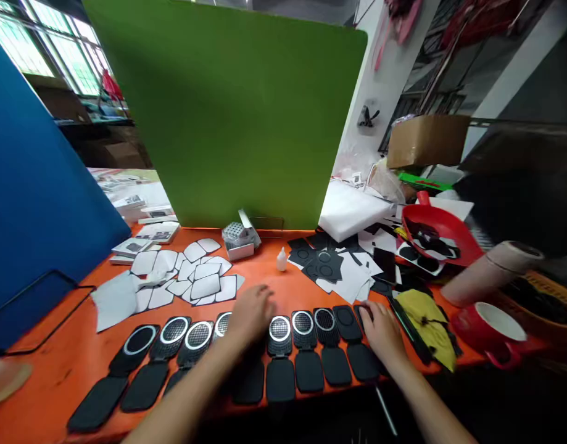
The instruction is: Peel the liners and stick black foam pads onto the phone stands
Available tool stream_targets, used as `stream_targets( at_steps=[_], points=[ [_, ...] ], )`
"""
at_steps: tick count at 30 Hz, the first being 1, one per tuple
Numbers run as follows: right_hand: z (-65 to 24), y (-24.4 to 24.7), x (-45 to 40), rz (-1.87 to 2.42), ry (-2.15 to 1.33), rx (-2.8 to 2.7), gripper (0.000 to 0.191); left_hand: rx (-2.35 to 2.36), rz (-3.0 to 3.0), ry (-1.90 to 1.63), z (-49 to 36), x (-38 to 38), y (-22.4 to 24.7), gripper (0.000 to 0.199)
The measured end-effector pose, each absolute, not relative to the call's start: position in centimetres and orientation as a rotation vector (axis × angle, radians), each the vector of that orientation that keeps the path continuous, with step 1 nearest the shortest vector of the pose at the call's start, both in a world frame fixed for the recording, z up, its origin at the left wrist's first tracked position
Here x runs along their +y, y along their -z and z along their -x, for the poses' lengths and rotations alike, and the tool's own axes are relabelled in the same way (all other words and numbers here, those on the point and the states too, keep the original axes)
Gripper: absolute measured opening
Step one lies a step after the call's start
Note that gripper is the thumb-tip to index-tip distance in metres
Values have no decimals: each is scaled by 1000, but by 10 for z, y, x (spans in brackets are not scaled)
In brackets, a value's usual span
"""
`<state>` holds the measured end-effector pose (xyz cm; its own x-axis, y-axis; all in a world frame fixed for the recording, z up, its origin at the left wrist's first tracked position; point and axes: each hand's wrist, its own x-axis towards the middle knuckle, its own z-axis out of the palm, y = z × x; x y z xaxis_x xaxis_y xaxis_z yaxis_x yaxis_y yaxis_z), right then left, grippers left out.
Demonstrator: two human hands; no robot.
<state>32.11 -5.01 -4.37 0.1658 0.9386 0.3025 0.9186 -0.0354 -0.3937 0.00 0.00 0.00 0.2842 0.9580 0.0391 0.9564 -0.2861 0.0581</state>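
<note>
On the orange table point(264, 271), the left hand point(253, 311) hovers loosely curled, apparently empty; the right hand point(380, 327), half-open, touches a black case point(361, 316).

A green panel point(246, 111) stands upright at the rear of the orange table point(264, 271). A blue panel point(37, 203) is at the left. At the right: a red mug point(487, 330), a yellow cloth point(422, 314) and a red pan point(466, 237). A cardboard box point(426, 140) is located behind the pan.
</note>
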Motion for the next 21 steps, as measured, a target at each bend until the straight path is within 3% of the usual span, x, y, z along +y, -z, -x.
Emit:
stream_targets(
  at_steps=[8,19,21],
  points=[
    [-324,58,-72,1940,-109,-1668,29,2138,-2324,35,92,28,-8,46],
    [-318,66,-71,1936,-118,-1641,29,2166,-2243,-73,89,46,-9,35],
    [-317,65,-71,1922,-102,-1638,28,2217,-2159,-87,86,54,-7,43]
  ],
)
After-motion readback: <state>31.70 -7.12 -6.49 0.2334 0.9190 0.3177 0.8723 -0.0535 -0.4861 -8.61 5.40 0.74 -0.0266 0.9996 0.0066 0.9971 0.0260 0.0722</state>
